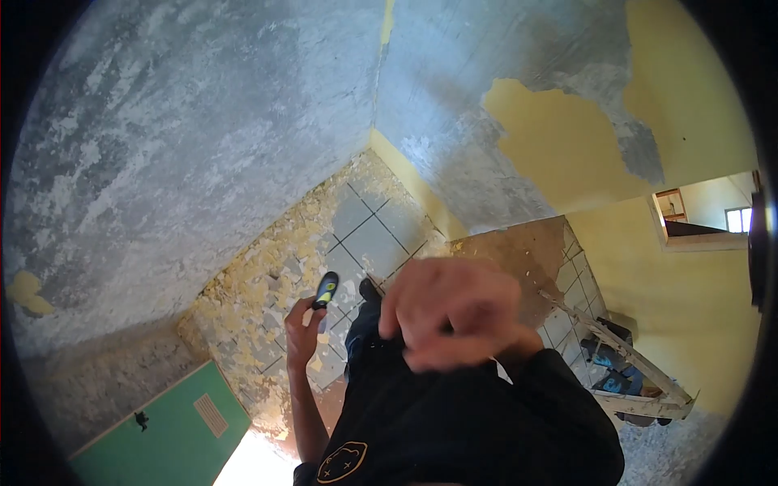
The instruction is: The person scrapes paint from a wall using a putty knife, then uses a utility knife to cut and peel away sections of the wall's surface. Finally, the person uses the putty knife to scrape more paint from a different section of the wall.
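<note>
My left hand [301,330] is closed on a scraper [327,288], gripped between thumb and fingers. Its black handle with yellow-green parts points away from me, and a greyish flat part, seemingly the blade, shows below the fingers. Close to the camera, my right hand [454,312] is raised in front of my black shirt [454,421]. Its fingers are curled into a loose fist, slightly blurred, and nothing shows in them. Beneath the left hand, flakes of peeled yellow paint [267,271] cover the floor along the wall.
The left wall [203,146] is scraped grey; the right wall keeps a yellow paint patch [559,134]. Brown sheeting [515,259] lies on the tiled floor [377,231]. A wooden frame [624,348] stands at right beside dark blue items [612,381]. At lower left is a green door [174,433].
</note>
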### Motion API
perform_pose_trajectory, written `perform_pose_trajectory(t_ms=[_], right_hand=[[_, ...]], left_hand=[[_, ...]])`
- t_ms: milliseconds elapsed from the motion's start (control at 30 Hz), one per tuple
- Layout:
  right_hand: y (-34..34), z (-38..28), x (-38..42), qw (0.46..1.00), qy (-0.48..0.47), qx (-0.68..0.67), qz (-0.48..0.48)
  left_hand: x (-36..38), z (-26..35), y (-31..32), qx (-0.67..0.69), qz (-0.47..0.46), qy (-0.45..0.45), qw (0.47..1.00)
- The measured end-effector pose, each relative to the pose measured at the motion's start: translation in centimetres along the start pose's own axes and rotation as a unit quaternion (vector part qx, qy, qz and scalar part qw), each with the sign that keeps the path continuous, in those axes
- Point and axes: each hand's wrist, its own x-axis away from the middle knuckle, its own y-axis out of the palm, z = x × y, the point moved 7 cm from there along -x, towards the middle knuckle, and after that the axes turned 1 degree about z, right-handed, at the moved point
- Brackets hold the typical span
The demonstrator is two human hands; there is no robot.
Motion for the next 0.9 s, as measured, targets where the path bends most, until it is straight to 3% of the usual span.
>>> perform_pose_trajectory(t_ms=[67,100,167,267,567,733,867,900], right_hand=[[1.9,-3.7,-2.0,0.977,-0.165,-0.132,-0.034],[3.0,-4.2,-3.1,0.976,-0.173,-0.126,-0.038],[4.1,-6.6,-3.8,0.924,-0.293,-0.244,-0.033],[4.1,-9.5,-4.6,0.911,-0.385,-0.144,-0.024],[3.0,-9.4,-3.6,0.907,-0.408,-0.107,0.015],[1.2,-8.4,-3.1,0.913,-0.397,-0.085,0.046],[-0.6,-7.6,-3.3,0.921,-0.374,-0.083,0.065],[-1.5,-8.4,-3.4,0.922,-0.372,-0.089,0.062]], left_hand=[[-0.1,-0.8,-0.9,0.006,0.017,0.018,1.0],[-0.1,-1.5,-1.2,0.007,0.02,0.0,1.0],[-0.6,0.4,-1.6,0.01,0.044,-0.027,0.999],[-1.0,0.9,-1.2,0.027,0.054,-0.009,0.998],[-2.2,1.7,0.3,0.015,0.002,-0.018,1.0],[-4.3,3.0,1.2,-0.002,-0.025,0.045,0.999],[-5.3,3.0,2.1,-0.009,-0.022,0.033,0.999],[-5.5,1.4,2.7,-0.002,-0.014,-0.007,1.0]])
